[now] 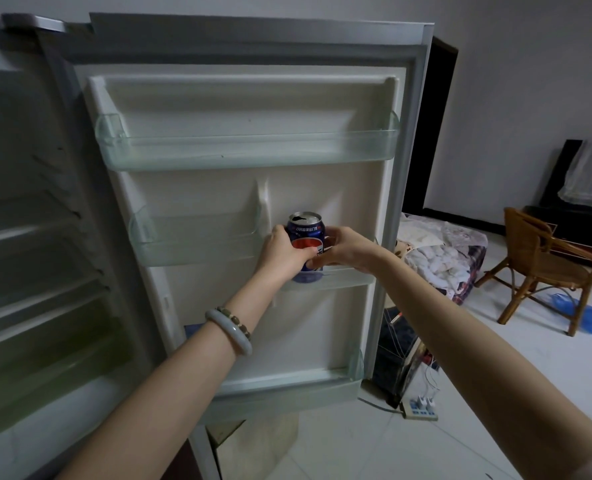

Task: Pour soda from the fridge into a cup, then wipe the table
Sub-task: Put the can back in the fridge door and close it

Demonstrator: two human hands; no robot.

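Can: blue soda can [305, 237], centre of frame, standing in the door shelf [343, 277].
Hands: left hand [282, 252] and right hand [346, 249] both wrapped around it.
Risk: top looks already open; tilting while lifting could spill soda.

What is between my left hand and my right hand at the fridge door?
In the head view, only the blue soda can lies between the left hand and the right hand. Both hands grip its sides.
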